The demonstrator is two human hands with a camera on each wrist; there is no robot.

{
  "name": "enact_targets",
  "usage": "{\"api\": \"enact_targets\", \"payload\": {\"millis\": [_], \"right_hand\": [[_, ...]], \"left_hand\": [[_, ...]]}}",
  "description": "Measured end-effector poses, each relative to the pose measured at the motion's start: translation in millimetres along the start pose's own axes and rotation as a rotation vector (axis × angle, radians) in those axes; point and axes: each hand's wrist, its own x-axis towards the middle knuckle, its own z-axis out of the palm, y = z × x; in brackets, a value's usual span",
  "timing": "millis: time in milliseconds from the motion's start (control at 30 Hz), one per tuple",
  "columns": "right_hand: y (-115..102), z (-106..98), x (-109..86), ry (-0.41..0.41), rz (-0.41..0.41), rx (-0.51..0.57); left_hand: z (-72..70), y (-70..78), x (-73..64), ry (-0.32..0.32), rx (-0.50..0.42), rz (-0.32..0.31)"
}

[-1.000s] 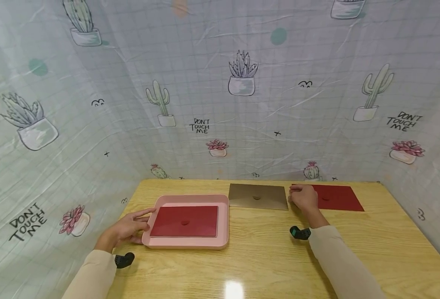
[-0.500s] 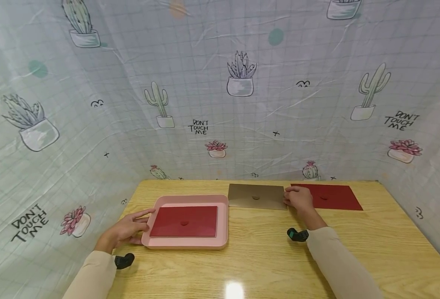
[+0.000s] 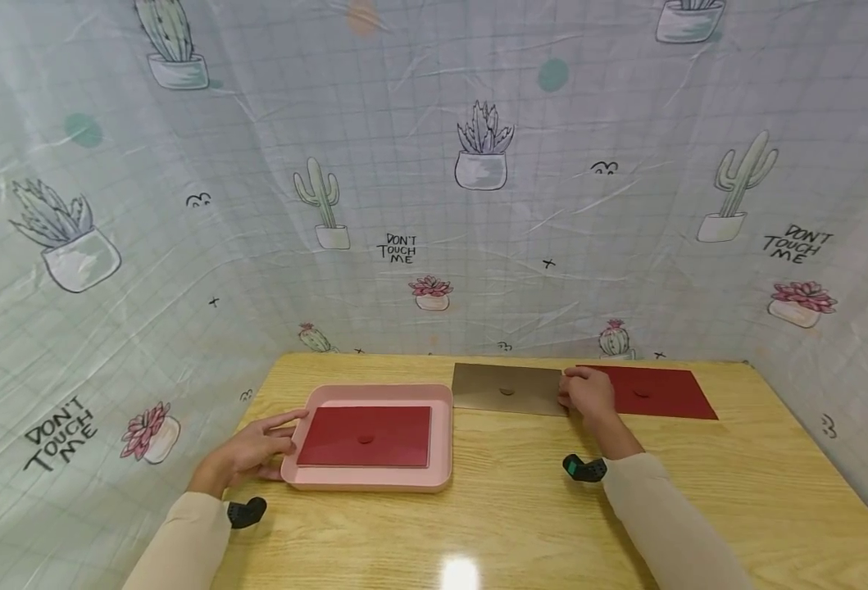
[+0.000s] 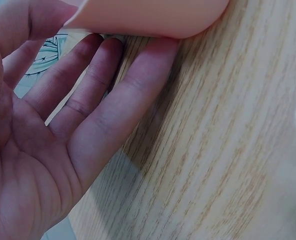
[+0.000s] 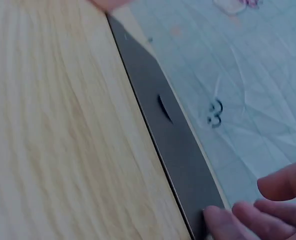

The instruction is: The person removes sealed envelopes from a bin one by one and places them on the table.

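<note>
Already one red envelope [image 3: 363,426] lies in the lower-left pink tray [image 3: 441,430], left hand [image 3: 252,449] spread against it; right of centre, the brown envelope [image 3: 493,387], right hand [image 3: 591,395] touching (pinch unclear), and second red envelope [image 3: 658,393] lie outside.

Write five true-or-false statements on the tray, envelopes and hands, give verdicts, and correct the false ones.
1. A red envelope lies in the tray. True.
2. The left hand rests on the red envelope. False: it touches the tray's left side.
3. The brown envelope lies between the tray and the second red envelope. True.
4. The right hand is over the tray. False: it is at the brown envelope's right end.
5. All three envelopes are in the tray. False: only one is.
</note>
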Motion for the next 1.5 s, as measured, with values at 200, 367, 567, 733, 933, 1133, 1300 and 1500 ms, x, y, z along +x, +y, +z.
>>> {"api": "enact_targets", "payload": {"millis": [200,367,567,733,933,1133,1300,1500], "right_hand": [[-5.0,2.8,-18.1,-0.057,0.07,0.211],[-4.0,1.8,-23.3,-0.047,0.091,0.255],[2.1,0.6,-19.4,-0.016,0.061,0.201],[1.8,0.4,-22.7,-0.019,0.076,0.185],[-4.9,1.8,-32.2,-0.028,0.111,0.194],[-3.6,0.0,-27.6,-0.016,0.093,0.222],[-3.9,-0.6,-26.6,-0.034,0.092,0.208],[-6.2,-0.1,-34.0,-0.055,0.064,0.169]], "left_hand": [[-0.4,1.4,0.6,-0.01,-0.006,0.016],[-0.7,0.9,-0.9,0.006,0.002,0.0],[-0.5,-1.3,-1.2,0.0,-0.008,-0.004],[1.7,-4.4,-1.2,0.006,-0.007,-0.006],[0.2,-2.1,-1.3,-0.012,-0.011,0.014],[-1.1,-4.3,-0.6,-0.023,-0.008,0.013],[-1.0,-3.9,-0.3,-0.022,-0.009,0.025],[-0.4,-2.3,-2.3,-0.024,-0.011,0.029]]}}
